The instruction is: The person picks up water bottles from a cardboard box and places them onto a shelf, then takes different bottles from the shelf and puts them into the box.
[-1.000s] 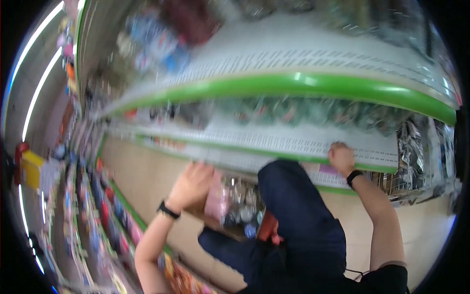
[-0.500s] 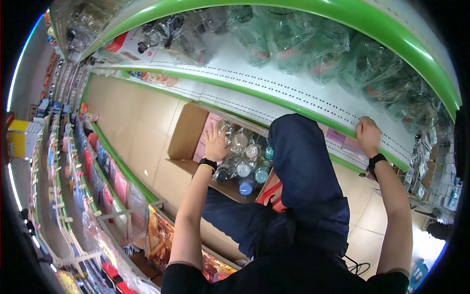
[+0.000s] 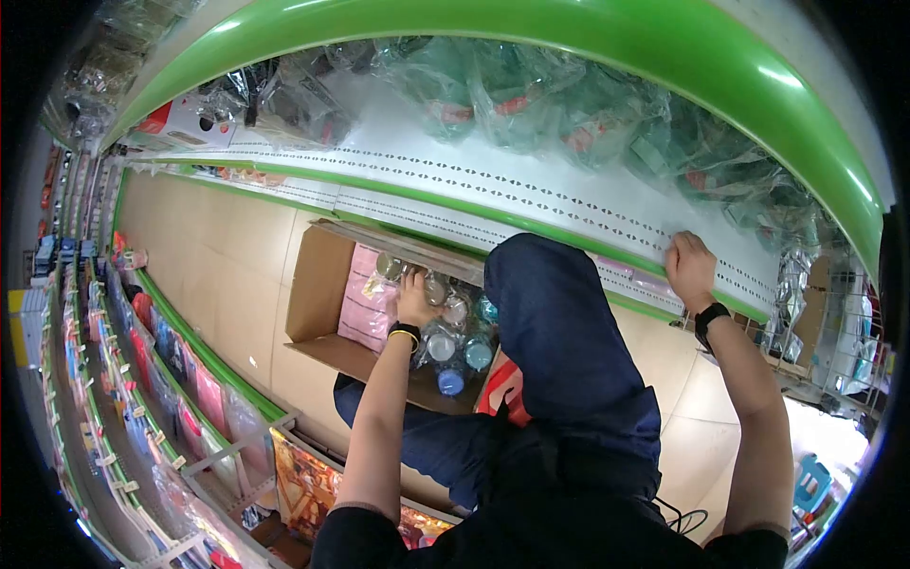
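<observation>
An open cardboard box (image 3: pixel 318 275) on the floor holds several bottles in clear plastic wrap, one with a blue cap (image 3: pixel 450 381) and one with a teal cap (image 3: pixel 479 355). Inside the box, my left hand (image 3: pixel 414 303) reaches down among the bottles, its fingers bent against a wrapped bottle with a greyish lid (image 3: pixel 434 289); the fingertips are partly hidden. A flat pink packet (image 3: pixel 365 299) lies to the left of that hand. My right hand (image 3: pixel 691 268) is closed over the green front edge of the white shelf (image 3: pixel 607 204).
Green plastic-wrapped bottles (image 3: pixel 512 104) line the back of the shelf. My bent knee (image 3: pixel 550 294) rises between the box and my right arm. Goods on a rack (image 3: pixel 180 379) run along the left side, and a wire rack (image 3: pixel 848 332) stands at the right.
My left hand has gone from spread over the box to bent fingers down among the bottles. My right hand stays at the shelf edge. The camera view has shifted.
</observation>
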`<state>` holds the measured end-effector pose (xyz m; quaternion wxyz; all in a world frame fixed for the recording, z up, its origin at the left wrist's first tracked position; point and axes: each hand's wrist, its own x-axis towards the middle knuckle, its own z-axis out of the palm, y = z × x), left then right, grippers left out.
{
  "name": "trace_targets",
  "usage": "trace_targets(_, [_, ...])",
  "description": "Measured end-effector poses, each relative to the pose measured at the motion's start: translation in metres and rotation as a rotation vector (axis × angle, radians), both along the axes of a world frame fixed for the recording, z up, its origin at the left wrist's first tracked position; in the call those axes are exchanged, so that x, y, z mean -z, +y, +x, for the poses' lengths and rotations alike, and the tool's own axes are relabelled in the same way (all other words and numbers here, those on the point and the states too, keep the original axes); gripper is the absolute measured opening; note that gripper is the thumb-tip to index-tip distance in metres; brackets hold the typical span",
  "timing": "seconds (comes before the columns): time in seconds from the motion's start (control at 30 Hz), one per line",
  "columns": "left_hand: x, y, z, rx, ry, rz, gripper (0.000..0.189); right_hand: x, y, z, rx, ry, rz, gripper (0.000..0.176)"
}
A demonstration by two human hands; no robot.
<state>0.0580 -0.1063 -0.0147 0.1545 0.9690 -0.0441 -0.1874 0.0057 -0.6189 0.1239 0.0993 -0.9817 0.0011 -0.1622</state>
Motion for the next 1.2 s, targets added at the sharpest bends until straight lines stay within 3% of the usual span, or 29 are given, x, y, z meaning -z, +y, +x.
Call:
trace_targets(0.03, [-0.001,0.000,0.001,0.015,-0.023,-0.032,0.091,0.001,0.000,0.000,-0.015,-0.021,-0.004,0.010])
trace_targets(0.13, [-0.013,-0.006,-0.006,-0.034,0.015,0.072,0.081,0.001,-0.001,-0.001,0.007,0.061,-0.023,0.009])
trace_targets(0.17, [-0.011,-0.003,-0.012,0.018,-0.084,0.103,0.073,0.000,0.000,0.000,0.007,0.054,-0.021,0.009])
trace_targets(0.27, [-0.023,0.009,-0.024,0.055,-0.023,0.055,0.071,-0.001,0.000,-0.001,0.021,0.012,0.017,0.008])
trace_targets(0.47, [-0.118,0.024,-0.049,0.009,-0.190,-0.040,0.079,0.000,0.001,-0.001,0.041,0.054,0.010,0.008])
trace_targets(0.6, [-0.224,0.001,-0.070,-0.091,-0.549,-0.362,0.065,0.000,0.002,-0.002,0.050,0.025,0.029,0.011])
trace_targets(0.63, [-0.247,0.007,-0.071,0.030,-0.686,-0.152,0.068,0.001,0.003,-0.003,0.061,0.030,0.030,0.013])
trace_targets(0.73, [-0.361,-0.010,-0.093,0.011,-0.862,-0.130,0.070,0.019,-0.003,-0.002,0.032,-0.024,-0.028,0.018])
trace_targets(0.87, [-0.511,-0.035,-0.120,0.207,-1.273,0.012,0.077,0.004,0.004,-0.005,0.072,0.057,0.014,0.023])
trace_targets(0.93, [-0.552,-0.034,-0.116,0.160,-1.391,-0.228,0.083,0.000,0.005,-0.005,0.081,0.082,0.051,0.022])
trace_targets(1.0, [-0.606,-0.051,-0.104,0.242,-1.401,-0.273,0.080,0.001,0.005,-0.007,0.071,0.032,0.068,0.022])
trace_targets(1.07, [-0.632,-0.090,-0.084,0.194,-1.330,-0.525,0.074,-0.001,0.005,-0.009,0.092,-0.006,0.082,0.022])
trace_targets(1.13, [-0.641,-0.154,-0.062,0.314,-1.247,-0.589,0.069,-0.005,0.007,-0.011,0.115,0.040,0.094,0.024])
trace_targets(1.2, [-0.636,-0.207,-0.035,0.523,-1.342,-0.433,0.069,-0.006,0.008,-0.010,0.099,0.025,0.128,0.025])
